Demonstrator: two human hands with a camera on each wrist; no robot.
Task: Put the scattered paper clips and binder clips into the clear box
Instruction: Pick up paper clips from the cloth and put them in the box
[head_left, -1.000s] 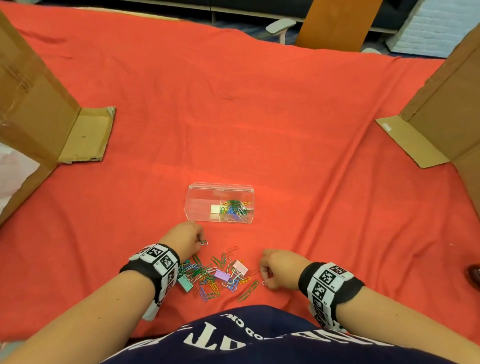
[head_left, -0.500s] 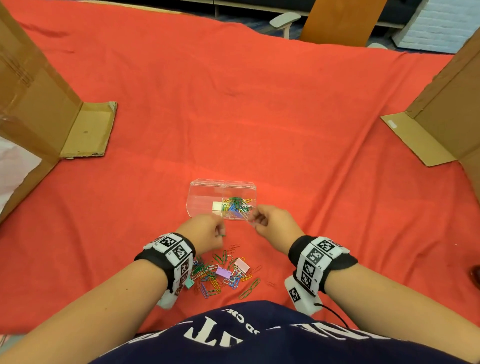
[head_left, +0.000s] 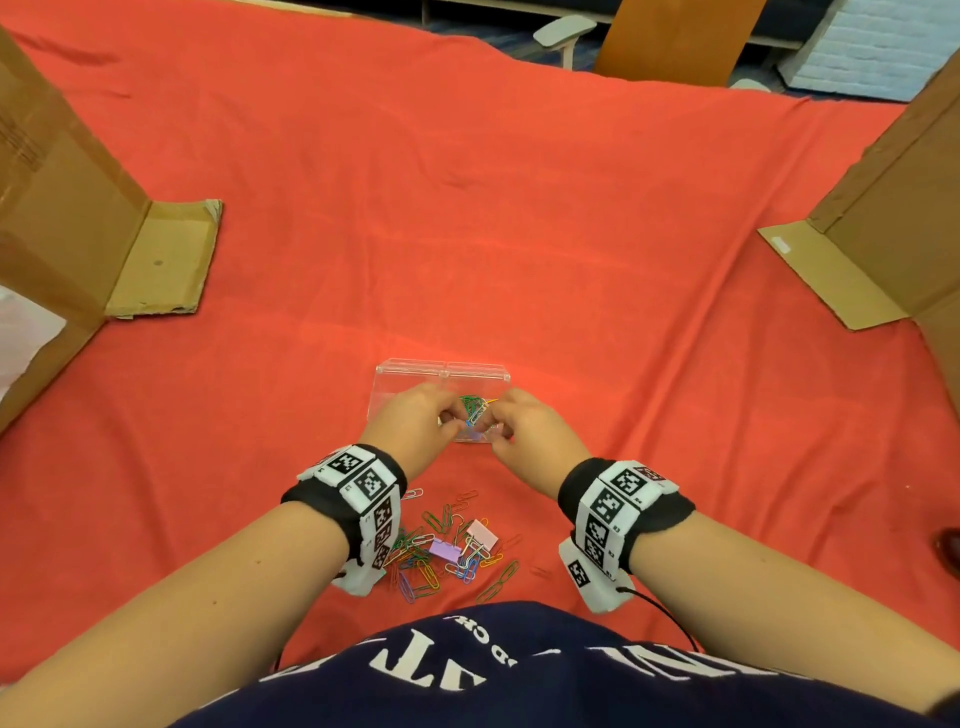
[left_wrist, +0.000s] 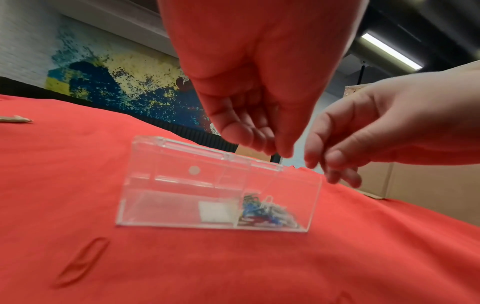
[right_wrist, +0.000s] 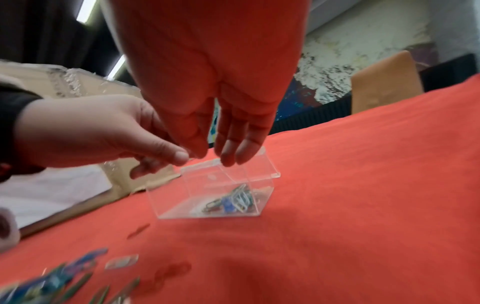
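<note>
The clear box (head_left: 441, 366) stands open on the red cloth, with coloured paper clips (head_left: 474, 407) in its right compartment (left_wrist: 265, 211) and a white piece (left_wrist: 214, 211) in the left one. Both hands hang over the right compartment. My left hand (head_left: 449, 423) (left_wrist: 262, 142) points its fingers down, and I see no clip between them. My right hand (head_left: 488, 423) (right_wrist: 215, 154) has its fingers straight and relaxed, holding nothing I can see. The scattered pile of paper clips (head_left: 431, 566) lies near my body, with a pink binder clip (head_left: 482, 532) and a purple binder clip (head_left: 444, 548).
Cardboard boxes stand at the left (head_left: 62, 208) and right (head_left: 893, 208), with flaps lying on the red cloth (head_left: 467, 234). A single red paper clip (left_wrist: 83, 263) lies in front of the clear box. A brown chair back (head_left: 675, 36) is beyond the far edge.
Both hands rose from the pile near my body and moved forward to meet over the box's right compartment. The clips they pinched earlier no longer show in their fingers.
</note>
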